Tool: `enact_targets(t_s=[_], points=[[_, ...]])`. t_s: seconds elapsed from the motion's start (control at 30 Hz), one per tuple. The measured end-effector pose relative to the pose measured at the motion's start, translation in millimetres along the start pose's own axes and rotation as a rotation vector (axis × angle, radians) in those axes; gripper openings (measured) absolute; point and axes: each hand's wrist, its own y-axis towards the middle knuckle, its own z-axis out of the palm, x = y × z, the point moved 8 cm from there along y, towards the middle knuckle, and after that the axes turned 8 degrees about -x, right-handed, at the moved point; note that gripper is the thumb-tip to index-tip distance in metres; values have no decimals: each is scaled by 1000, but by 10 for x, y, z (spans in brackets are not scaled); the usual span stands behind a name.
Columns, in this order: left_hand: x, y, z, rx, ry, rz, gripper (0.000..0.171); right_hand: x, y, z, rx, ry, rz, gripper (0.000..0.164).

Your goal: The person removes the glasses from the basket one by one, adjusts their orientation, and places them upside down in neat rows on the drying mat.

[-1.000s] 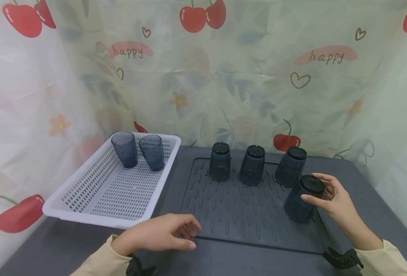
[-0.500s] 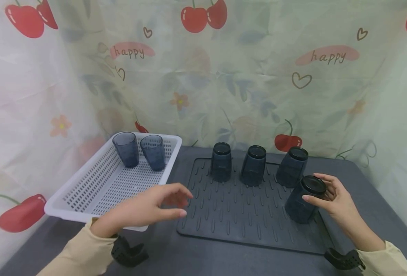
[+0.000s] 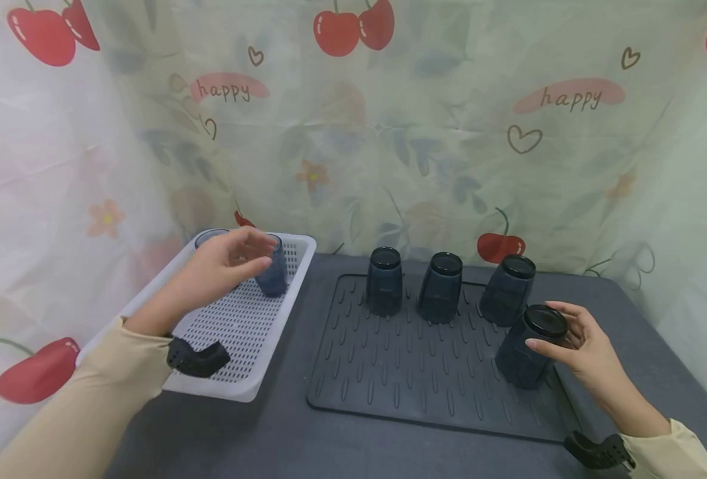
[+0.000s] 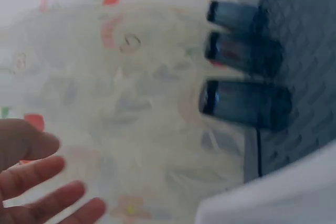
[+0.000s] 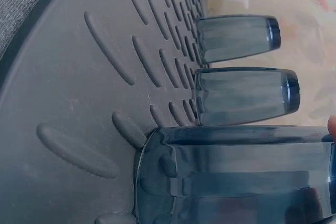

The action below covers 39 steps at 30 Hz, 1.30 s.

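My left hand [image 3: 218, 266] is over the white basket [image 3: 296, 293], fingers extended and holding nothing. It hides most of one blue glass [image 3: 210, 234] and part of another glass [image 3: 275, 276], both standing in the basket. In the left wrist view its fingers [image 4: 47, 203] are spread apart. At the right, my right hand [image 3: 590, 359] grips an upside-down blue glass [image 3: 521, 356] near its base, thumb in front and fingers behind. That glass rests rim-down on the grey drying mat [image 3: 413, 379], and it shows large in the right wrist view.
Along the mat's back edge stand three more upside-down glasses: a left one [image 3: 383, 283], a middle one [image 3: 441, 289] and a right one [image 3: 507, 293] close to the gripped glass. A patterned curtain [image 3: 353, 146] closes off the back and sides of the grey table [image 3: 353, 452].
My left hand has moved from the mat's front left corner, up and left across the basket to the glasses in it. The right hand stays on its glass.
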Motion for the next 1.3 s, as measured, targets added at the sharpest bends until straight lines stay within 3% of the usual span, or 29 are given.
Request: enact_targets(t_s=[0.3,0.47,0.63,0.77,1.13,1.3], points=[[564,236,-348,-299,-50,-66,46,15,-8,-6,0,-8,-11,67],[913,271,-497,-418,-71,-170,52,22,-9,-3,0,-17,-12,68],[1201,272,-546,-523,-98,-293,59,22,-9,-3,2,-11,-5,67],[1350,275,-515,-564,-88,-344,62,20,-14,-1,4,4,-3,66],[1614,258,-420,-649,-39,-372,63,13,-24,12,1,-6,3,70],[1686,282,-369,-627,-19,-375,69,18,-24,1,-3,5,-11,68]])
